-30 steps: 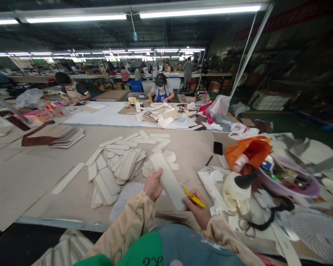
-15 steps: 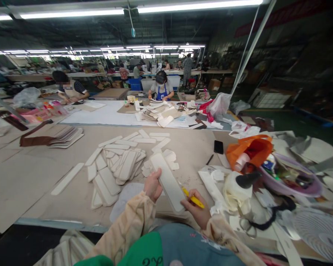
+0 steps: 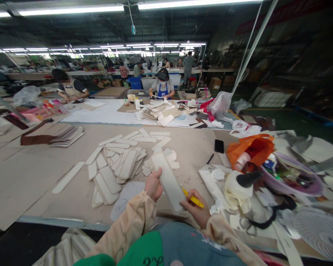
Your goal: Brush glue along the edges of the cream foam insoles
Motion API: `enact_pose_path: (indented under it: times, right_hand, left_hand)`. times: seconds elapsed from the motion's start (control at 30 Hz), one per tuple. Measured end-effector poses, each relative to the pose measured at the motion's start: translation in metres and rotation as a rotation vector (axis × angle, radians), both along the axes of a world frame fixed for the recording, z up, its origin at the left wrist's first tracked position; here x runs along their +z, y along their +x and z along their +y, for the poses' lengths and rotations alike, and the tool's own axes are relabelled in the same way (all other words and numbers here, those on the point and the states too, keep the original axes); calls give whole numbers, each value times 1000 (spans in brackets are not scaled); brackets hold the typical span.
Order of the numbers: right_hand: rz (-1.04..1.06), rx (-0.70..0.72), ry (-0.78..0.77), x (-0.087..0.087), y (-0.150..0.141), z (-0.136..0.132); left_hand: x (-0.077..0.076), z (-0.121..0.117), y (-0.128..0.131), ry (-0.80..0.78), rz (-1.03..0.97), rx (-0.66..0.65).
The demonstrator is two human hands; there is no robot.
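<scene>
My left hand (image 3: pixel 154 184) is closed on the left edge of a long off-white panel with rounded corners (image 3: pixel 168 181), thumb on its face. The panel slants above the table, its lower end towards me. My right hand (image 3: pixel 197 209) is closed around a yellow-handled tool (image 3: pixel 195 200), perhaps a utility knife, whose tip lies hidden behind the panel. The right fingertips also touch the panel's lower right edge. Just beyond and to the left lies a loose pile of similar off-white pieces (image 3: pixel 126 164).
On the right are a black phone (image 3: pixel 219 146), an orange bag (image 3: pixel 249 149), a yellowish bottle with a black nozzle (image 3: pixel 238 190), a purple basin (image 3: pixel 291 177) and a fan (image 3: pixel 319 229). A brown-edged stack (image 3: pixel 51 135) lies left. Across the table sits a co-worker (image 3: pixel 162 87).
The view has shifted very slightly. My hands, the panel and the yellow tool keep nearly the same pose. The co-worker opposite has raised their head and hands a little.
</scene>
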State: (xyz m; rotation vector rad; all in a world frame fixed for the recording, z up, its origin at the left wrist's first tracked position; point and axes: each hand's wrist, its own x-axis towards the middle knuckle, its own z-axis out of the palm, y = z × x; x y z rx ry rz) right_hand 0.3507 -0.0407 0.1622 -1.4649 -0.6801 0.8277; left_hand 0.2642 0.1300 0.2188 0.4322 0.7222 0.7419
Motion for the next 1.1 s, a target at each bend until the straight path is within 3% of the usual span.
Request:
enact_pose_path:
  times: [0.67,0.97,1.1]
  right_hand:
    - [39,51,-13,6,-4,2]
    - [79,18,8,-6,-4,4]
    - [-1,13,6,-5,-2,5]
  left_hand:
    - [-2,-1,-4,13,5,-39]
    - [7,-6,-7,108,-20,-28]
    - [12,-2,-8,152,-47,-30]
